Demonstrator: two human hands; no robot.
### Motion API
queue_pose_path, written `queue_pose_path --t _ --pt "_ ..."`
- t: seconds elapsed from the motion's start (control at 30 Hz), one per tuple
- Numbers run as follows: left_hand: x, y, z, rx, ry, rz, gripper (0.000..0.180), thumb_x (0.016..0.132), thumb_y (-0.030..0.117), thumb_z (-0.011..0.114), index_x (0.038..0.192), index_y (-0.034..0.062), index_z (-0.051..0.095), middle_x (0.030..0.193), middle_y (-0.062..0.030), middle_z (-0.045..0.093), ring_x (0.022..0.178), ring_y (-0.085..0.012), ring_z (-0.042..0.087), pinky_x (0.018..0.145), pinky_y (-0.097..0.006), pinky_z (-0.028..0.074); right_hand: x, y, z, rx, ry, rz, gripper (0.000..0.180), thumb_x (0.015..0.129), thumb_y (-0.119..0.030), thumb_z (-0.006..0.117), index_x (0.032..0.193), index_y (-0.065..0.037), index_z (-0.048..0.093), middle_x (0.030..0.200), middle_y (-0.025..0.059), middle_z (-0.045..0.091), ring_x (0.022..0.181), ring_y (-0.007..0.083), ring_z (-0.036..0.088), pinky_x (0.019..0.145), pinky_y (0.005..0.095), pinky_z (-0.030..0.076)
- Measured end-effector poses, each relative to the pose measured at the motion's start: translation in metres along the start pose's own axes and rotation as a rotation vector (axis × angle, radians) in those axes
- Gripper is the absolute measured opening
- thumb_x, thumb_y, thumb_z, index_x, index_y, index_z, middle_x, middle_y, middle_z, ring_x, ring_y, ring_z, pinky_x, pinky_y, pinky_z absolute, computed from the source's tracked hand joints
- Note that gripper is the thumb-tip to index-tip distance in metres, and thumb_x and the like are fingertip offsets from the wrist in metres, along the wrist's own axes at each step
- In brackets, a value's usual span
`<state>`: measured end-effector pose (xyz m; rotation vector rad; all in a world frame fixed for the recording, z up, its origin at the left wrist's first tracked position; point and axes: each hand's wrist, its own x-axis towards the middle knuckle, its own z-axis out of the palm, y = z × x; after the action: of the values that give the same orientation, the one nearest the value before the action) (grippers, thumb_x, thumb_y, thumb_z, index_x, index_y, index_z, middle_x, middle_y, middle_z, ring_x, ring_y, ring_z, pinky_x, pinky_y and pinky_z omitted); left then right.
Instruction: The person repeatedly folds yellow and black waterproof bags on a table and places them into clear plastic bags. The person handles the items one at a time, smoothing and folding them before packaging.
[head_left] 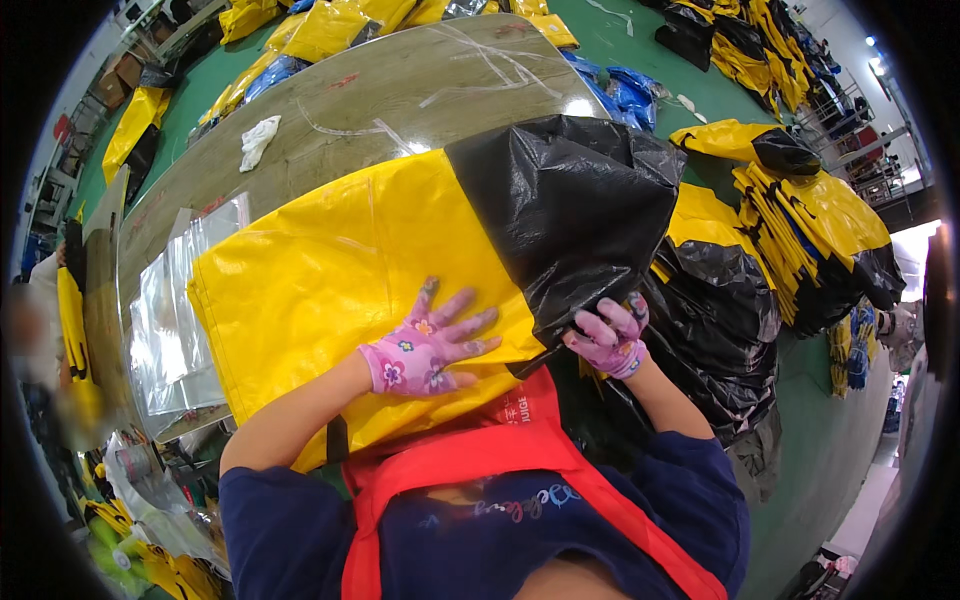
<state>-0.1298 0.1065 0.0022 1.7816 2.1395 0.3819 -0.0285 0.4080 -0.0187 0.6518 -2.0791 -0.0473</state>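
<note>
A large yellow-and-black piece of shiny coated fabric [340, 250] lies across the table in front of me. Its yellow part reaches left, and the black end [570, 200] is creased and bulges up on the right. My left hand [425, 348], in a pink flowered glove, rests flat on the yellow part with fingers spread. At the near edge of the black end, my right hand [612, 338], gloved alike, has its fingers curled onto the fabric. The thumb side of that grip is partly hidden.
Clear plastic bags [180, 320] lie at the left on the table [370, 90], with a crumpled white cloth [260, 142] beyond them. Stacks of yellow-and-black pieces [715, 310] stand close on my right. More yellow bundles [325, 30] lie past the far edge.
</note>
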Motion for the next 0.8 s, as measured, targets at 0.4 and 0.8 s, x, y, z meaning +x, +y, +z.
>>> queue_pose_path --t 0.4,0.8 --pt "0.11 -0.051 -0.007 0.167 0.407 0.085 0.074 0.082 0.056 0.058 0.143 0.0203 0.037 0.148 -0.0153 0.033 0.138 -0.0375 0.027 0.113 -0.048 0.022 0.114 0.03 -0.035 0.365 -0.721 -0.068 0.005 0.074 -0.019 0.058 0.073 -0.016 0.053 0.096 -0.0024 0.065 0.106 0.0188 0.06 0.104 0.0545 0.035" --pt "-0.127 -0.058 -0.101 -0.382 0.136 -0.389 0.059 0.091 0.039 0.051 0.143 0.0134 0.037 0.142 -0.0118 0.04 0.131 -0.0285 0.037 0.11 -0.041 0.029 0.127 0.144 0.127 0.575 -1.344 0.42 0.039 0.094 -0.032 0.05 0.115 -0.001 0.061 0.109 0.0205 0.064 0.103 0.0372 0.06 0.09 0.0403 0.046"
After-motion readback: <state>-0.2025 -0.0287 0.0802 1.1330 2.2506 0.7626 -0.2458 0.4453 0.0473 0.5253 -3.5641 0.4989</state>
